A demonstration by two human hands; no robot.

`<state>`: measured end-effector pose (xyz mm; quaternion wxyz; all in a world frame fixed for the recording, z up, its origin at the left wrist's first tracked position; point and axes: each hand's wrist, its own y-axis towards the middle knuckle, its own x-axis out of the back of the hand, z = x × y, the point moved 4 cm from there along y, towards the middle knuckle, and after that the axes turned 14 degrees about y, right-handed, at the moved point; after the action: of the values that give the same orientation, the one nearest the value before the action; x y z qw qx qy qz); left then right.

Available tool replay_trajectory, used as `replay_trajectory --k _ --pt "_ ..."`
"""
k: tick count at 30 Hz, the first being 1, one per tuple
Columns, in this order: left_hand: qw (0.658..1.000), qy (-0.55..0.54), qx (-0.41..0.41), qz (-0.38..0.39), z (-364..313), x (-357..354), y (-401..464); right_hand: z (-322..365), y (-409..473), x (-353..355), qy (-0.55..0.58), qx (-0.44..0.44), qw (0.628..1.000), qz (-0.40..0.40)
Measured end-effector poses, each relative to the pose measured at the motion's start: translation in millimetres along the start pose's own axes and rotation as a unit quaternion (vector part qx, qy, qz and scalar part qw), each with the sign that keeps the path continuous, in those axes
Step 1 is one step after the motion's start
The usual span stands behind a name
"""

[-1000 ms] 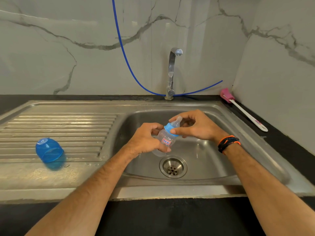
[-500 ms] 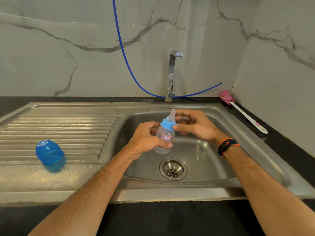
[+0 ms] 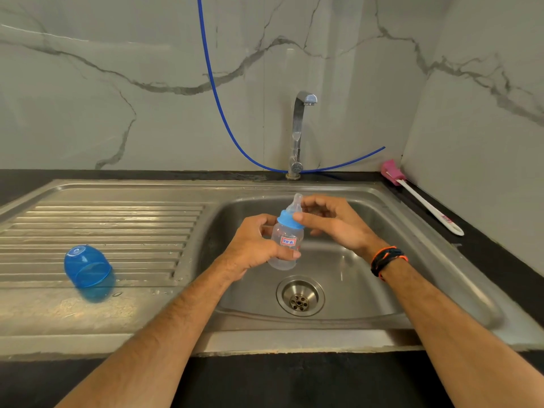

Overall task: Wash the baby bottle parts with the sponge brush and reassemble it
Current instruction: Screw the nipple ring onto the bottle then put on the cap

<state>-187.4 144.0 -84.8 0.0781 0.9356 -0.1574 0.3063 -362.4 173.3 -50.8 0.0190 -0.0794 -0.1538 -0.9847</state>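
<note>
The left hand [image 3: 259, 245] wraps the clear bottle [image 3: 285, 245] at mid-body, over the sink [image 3: 426, 231] basin, at 12 o'clock from the drain [image 3: 300, 295]. It looks light, stiff and likely wet, so slippery; the body is the firm hold. The right hand [image 3: 332, 222] pinches the blue collar [image 3: 290, 220], under the soft teat [image 3: 296, 203].

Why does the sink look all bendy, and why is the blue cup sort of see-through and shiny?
Head view: the wide-angle lens bows the sink rim and stretches the forearms; light passes through the blue cap, throwing a blue glow onto the wet drainboard; the bottle is sharp, not blurred.
</note>
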Motion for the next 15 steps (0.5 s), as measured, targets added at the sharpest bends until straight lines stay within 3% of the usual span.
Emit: replay_trajectory --k 15 --pt "1.000 0.027 -0.005 -0.003 -0.7 -0.7 0.7 0.9 0.1 -1.5 -0.010 0.022 0.999 -0.025"
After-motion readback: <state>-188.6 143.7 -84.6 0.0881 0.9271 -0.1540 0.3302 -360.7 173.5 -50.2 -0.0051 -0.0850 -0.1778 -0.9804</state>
